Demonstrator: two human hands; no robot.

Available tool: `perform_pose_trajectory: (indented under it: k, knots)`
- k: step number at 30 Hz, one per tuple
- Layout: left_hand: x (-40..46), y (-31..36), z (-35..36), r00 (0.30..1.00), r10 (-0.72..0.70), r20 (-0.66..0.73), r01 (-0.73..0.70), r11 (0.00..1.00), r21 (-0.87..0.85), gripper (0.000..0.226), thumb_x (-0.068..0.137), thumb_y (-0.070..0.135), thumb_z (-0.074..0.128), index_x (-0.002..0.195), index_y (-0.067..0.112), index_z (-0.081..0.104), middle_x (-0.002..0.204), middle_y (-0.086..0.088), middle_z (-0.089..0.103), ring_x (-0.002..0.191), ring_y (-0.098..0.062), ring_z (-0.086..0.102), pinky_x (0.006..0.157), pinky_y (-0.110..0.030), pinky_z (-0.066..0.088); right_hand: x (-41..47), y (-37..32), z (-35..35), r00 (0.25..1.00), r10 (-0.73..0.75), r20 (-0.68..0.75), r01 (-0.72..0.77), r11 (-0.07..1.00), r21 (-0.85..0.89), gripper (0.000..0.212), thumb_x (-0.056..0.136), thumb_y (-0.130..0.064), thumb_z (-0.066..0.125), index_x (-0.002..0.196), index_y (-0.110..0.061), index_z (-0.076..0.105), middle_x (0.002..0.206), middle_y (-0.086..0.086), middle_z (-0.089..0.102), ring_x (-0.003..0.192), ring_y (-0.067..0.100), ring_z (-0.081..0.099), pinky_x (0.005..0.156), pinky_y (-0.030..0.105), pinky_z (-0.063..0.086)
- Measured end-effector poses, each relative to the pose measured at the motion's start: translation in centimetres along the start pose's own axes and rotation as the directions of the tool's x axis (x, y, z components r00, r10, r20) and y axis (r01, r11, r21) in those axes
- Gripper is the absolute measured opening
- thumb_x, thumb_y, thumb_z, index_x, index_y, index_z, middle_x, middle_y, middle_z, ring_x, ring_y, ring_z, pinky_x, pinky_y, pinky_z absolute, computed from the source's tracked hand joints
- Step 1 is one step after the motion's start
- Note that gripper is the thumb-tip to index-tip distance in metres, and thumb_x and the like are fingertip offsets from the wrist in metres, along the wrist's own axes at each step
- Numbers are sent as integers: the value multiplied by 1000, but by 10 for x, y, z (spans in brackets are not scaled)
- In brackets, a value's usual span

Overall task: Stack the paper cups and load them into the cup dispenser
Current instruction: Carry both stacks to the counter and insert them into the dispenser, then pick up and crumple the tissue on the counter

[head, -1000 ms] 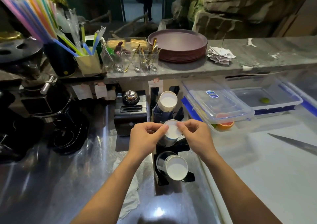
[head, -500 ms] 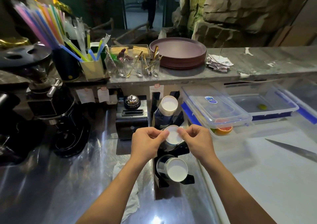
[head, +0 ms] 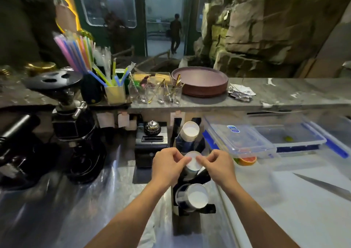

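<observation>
Steel bench [head: 91,206] below, your left hand [head: 167,167] and right hand [head: 216,167] pinch the white paper cup stack [head: 192,163] between them, its axis pointing at you.

Three cup stacks sit in the black dispenser [head: 190,179]: the far one [head: 189,131], the middle one [head: 192,161] and the near one [head: 196,198]. Two hands are out, left hand [head: 167,167] and right hand [head: 218,167]. I count two clear lidded boxes [head: 239,139], one knife [head: 322,186], one service bell [head: 152,127] and a single pile of brown trays [head: 201,84].
</observation>
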State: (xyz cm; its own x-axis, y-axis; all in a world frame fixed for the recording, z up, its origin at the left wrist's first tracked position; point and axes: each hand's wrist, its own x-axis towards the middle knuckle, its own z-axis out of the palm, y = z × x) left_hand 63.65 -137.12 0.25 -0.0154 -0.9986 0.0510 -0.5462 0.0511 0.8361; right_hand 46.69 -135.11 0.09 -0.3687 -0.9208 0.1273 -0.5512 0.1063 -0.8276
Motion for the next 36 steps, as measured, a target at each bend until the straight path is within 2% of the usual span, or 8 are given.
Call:
perform_pose_trajectory:
  k: [4, 7, 10, 13, 20, 27, 31, 36]
  knots:
    - [-8, 4, -13, 999, 23, -22, -24, 998, -58, 32, 78, 50, 78, 60, 27, 65, 57, 9, 67, 47, -7, 60, 51, -28, 49, -7, -7, -1, 999, -33, -13, 32, 999, -42, 36, 77, -41, 76, 58, -17, 57, 54, -6, 57, 53, 8, 52, 52, 22, 37]
    - [-13, 4, -25, 995, 36, -95, -43, 996, -73, 37, 82, 48, 75, 56, 25, 62, 55, 9, 64, 53, -5, 58, 56, -25, 48, -16, -20, -2, 996, -86, -33, 84, 995, -53, 29, 84, -36, 70, 63, -19, 59, 60, -8, 60, 62, 8, 56, 54, 20, 36]
    - [-20, -1, -40, 987, 64, -148, -74, 996, -59, 36, 88, 43, 71, 58, 25, 62, 55, 9, 62, 52, -2, 56, 54, -16, 41, -22, -34, 1, 981, -193, -27, 191, 979, -68, 15, 84, -26, 69, 70, -22, 64, 70, -11, 64, 73, 6, 59, 62, 17, 39]
    - [-26, -12, -56, 978, 93, -185, -114, 987, -109, 25, 90, 36, 71, 67, 27, 67, 62, 10, 67, 61, 0, 60, 56, -10, 42, -30, -50, 9, 953, -303, -12, 302, 951, -69, 3, 82, -19, 70, 80, -21, 68, 81, -10, 67, 83, 8, 60, 75, 22, 45]
    - [-40, -52, -92, 958, 61, -282, -97, 988, -117, 11, 89, 34, 72, 82, 26, 75, 73, 13, 72, 71, -1, 67, 63, -10, 48, -51, -76, 43, 863, -498, 90, 502, 864, -32, 13, 83, -22, 68, 96, -21, 69, 95, -10, 67, 94, 9, 61, 88, 30, 49]
    - [-64, -100, -114, 955, -84, -286, 55, 992, -110, 12, 89, 36, 71, 84, 26, 75, 76, 13, 73, 75, -2, 67, 67, -17, 51, -77, -77, 85, 837, -505, 210, 518, 855, -7, 14, 84, -21, 67, 98, -20, 69, 97, -8, 68, 97, 9, 60, 89, 25, 46]
    - [-78, -131, -116, 942, -179, -285, 152, 982, -113, 11, 87, 36, 73, 81, 27, 75, 72, 12, 72, 69, -1, 64, 65, -16, 46, -92, -68, 111, 828, -471, 303, 501, 865, -22, 12, 83, -22, 66, 93, -18, 69, 91, -8, 67, 85, 8, 58, 78, 23, 46]
    - [-97, -166, -109, 950, -230, -210, 224, 973, -53, 9, 85, 34, 74, 78, 28, 74, 72, 13, 72, 70, 0, 66, 63, -15, 46, -116, -41, 134, 837, -367, 406, 428, 901, -67, 16, 86, -25, 65, 99, -19, 71, 100, -5, 70, 96, 12, 62, 88, 28, 47]
